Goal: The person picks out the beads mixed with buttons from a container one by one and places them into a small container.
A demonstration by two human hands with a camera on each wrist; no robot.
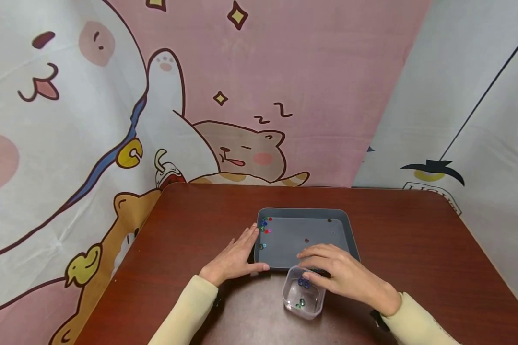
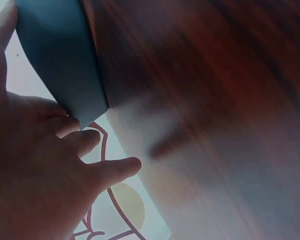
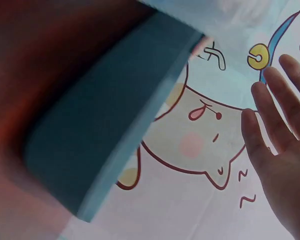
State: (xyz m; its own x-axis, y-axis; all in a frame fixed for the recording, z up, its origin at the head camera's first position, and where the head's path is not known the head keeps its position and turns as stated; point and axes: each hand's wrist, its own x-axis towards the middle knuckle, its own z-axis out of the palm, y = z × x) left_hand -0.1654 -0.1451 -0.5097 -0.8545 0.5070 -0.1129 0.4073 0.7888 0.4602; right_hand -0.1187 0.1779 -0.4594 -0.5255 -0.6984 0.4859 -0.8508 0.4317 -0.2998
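Note:
On the table lies a dark grey tray (image 1: pixel 302 227). Along its left side sit several small red, blue and green pieces (image 1: pixel 265 224), which look like beads. My left hand (image 1: pixel 237 254) lies against the tray's left edge, fingers extended and thumb at the near corner. A clear plastic container (image 1: pixel 290 290) stands in front of the tray, with blue pieces (image 1: pixel 303 282) and greenish pieces (image 1: pixel 301 303) inside. Over its far right part is my right hand (image 1: pixel 345 270), thumb and fingers apart and nothing visible between them. The right wrist view shows loose, nearly straight fingers (image 3: pixel 275 107).
A few more small pieces are scattered in the tray, including a brownish one (image 1: pixel 307 240) near the middle and a dark one (image 1: pixel 329 221) at the back right. The brown wooden table (image 1: pixel 414 239) extends back to a cartoon-printed cloth (image 1: pixel 319 96).

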